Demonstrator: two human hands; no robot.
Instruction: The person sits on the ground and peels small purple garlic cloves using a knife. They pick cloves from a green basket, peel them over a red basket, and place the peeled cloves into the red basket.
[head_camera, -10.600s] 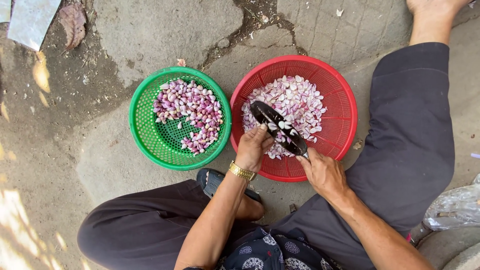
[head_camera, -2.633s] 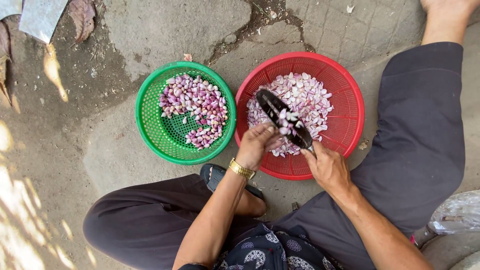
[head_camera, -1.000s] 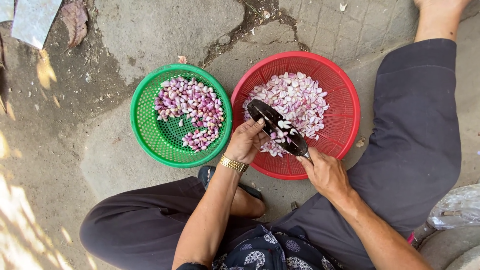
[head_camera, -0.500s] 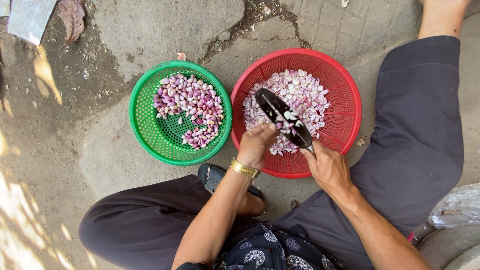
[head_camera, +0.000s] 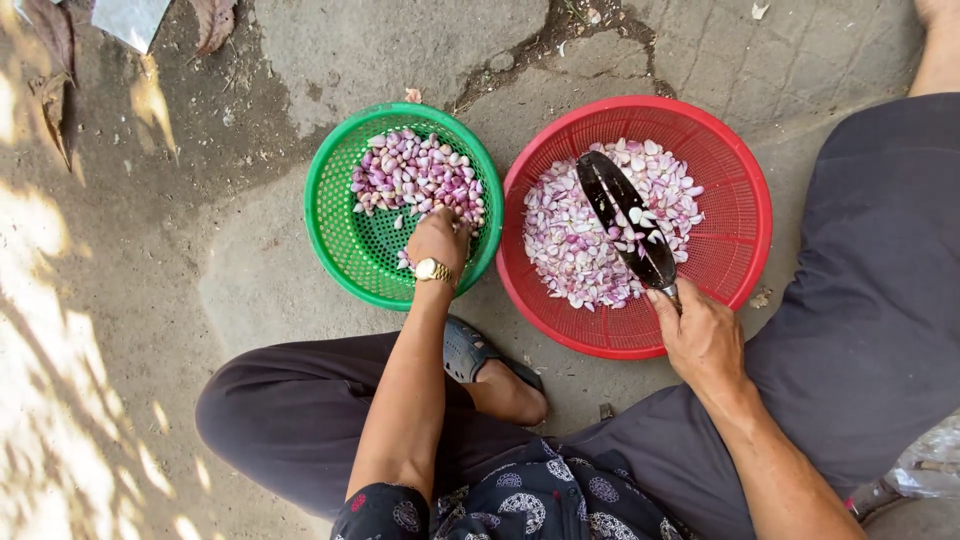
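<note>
- We see a green basket (head_camera: 335, 215) on the left, round and perforated, holding a heap of purple-pink shallot cloves (head_camera: 415, 175) piled toward its far side.
- Just beside it on the right, their rims all but touching, sits a larger red basket (head_camera: 740, 180) with a spread of paler peeled cloves (head_camera: 565, 240) across its middle.
- Our left hand (head_camera: 438, 238) reaches into the green basket, fingers curled down onto the purple cloves at the near edge of the heap; we cannot tell whether it grips any. A gold wristwatch (head_camera: 432, 270) sits on that wrist.
- Our right hand (head_camera: 700, 335) is closed around the handle of a dark knife (head_camera: 625, 215) at the near rim of the red basket. The blade lies slanted over the pale cloves, pointing far and left, with bits of clove stuck to it.
- Both baskets rest on the ground (head_camera: 200, 280), rough cracked concrete with patches of sunlight on the left side.
- Dry leaves (head_camera: 215, 20) lie at the far left corner.
- Near us, dark trouser legs frame the scene and a foot in a dark sandal (head_camera: 470, 350) lies between the knees, just near of the baskets.
</note>
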